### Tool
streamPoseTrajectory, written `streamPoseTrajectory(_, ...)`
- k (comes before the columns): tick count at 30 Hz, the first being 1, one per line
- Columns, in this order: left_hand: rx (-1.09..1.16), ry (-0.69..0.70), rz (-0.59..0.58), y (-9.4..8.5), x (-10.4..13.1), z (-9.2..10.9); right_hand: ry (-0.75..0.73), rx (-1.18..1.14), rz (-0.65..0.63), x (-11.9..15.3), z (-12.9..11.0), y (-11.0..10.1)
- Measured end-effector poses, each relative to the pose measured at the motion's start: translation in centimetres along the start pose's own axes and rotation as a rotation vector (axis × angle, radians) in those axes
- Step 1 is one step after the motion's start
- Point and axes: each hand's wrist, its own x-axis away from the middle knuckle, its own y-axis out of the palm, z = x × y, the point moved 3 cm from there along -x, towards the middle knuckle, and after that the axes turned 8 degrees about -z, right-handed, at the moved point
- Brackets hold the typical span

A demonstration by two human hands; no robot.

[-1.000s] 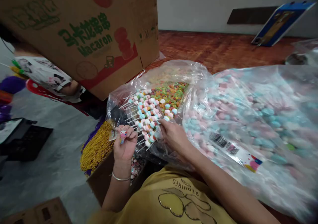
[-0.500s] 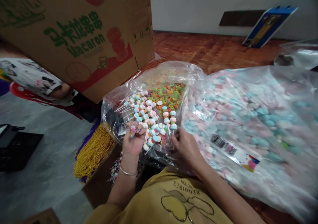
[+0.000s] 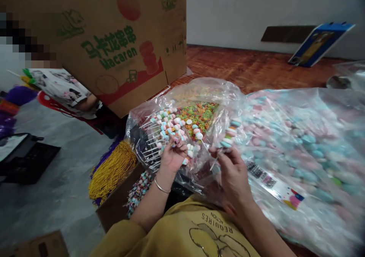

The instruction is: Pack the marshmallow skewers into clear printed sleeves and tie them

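Marshmallow skewer in the right hand has moved away from other skewers.

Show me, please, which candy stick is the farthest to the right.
The candy stick pinched in the right hand: it shows against the big marshmallow bag, while the other candy sticks are farther left, near the coloured rings.

Workroom, seemingly: bulk candy, carton.

One marshmallow skewer now apart from its neighbour, in the right hand
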Motion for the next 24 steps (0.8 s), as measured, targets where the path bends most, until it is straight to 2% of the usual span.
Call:
streamPoseTrajectory(2, -0.016, -0.019, 0.017, 0.4, -0.2, -0.6, -0.07, 0.08, 0.013, 0.4, -1.8, -0.9)
streamPoseTrajectory(5, -0.03, -0.03, 0.045, 0.8, -0.6, -1.5, -0.172, 0.366, 0.026, 2.1, -3.9, -2.8)
streamPoseTrajectory(8, -0.105, -0.018, 0.106, 1.1, -0.7, -2.6, -0.235, 0.638, -0.002, 4.4, -4.8, -4.6)
streamPoseTrajectory(11, -0.221, 0.011, 0.119, 1.4, -0.7, -3.6, -0.256, 0.761, -0.005, 6.2, -4.8, -5.9)
streamPoseTrajectory(14, -0.298, 0.024, 0.107, 1.6, -0.4, -4.7, -0.197, 0.653, 0.041, 6.9, -4.7, -6.4)
streamPoseTrajectory(18, -0.443, 0.005, 0.011, 2.1, 0.5, -6.3, -0.139, 0.265, 0.036, 6.3, -5.0, -5.1)
streamPoseTrajectory(20, -0.515, -0.012, -0.049, 2.5, 1.1, -7.1, -0.151, 0.242, 0.059, 5.9, -5.4, -4.3)
streamPoseTrajectory(24, -0.612, -0.048, -0.089, 3.4, 2.3, -8.7, -0.098, 0.279, 0.071, 5.5, -5.4, -3.5)
